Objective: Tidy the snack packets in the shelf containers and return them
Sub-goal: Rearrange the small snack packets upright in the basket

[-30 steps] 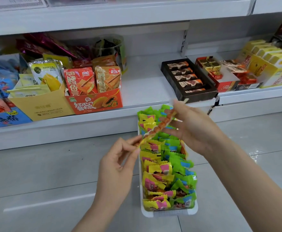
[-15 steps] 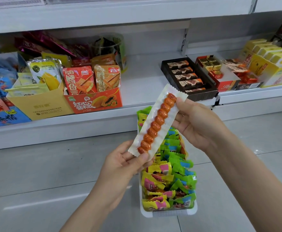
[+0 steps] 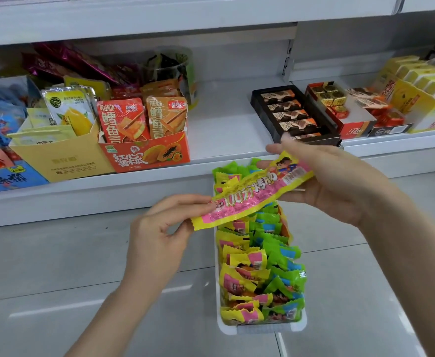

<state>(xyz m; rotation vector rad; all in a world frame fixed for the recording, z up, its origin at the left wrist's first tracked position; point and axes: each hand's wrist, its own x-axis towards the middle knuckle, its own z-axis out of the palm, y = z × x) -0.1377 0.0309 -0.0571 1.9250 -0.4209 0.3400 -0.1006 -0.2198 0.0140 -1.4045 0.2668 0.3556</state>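
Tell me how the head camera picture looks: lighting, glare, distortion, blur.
Head view: bright, even light, with pale reflections on the glossy floor tiles; shelf edges bow from wide-angle distortion; the long packet between left hand and right hand shows foil sheen, its print readable; far-left goods look soft.
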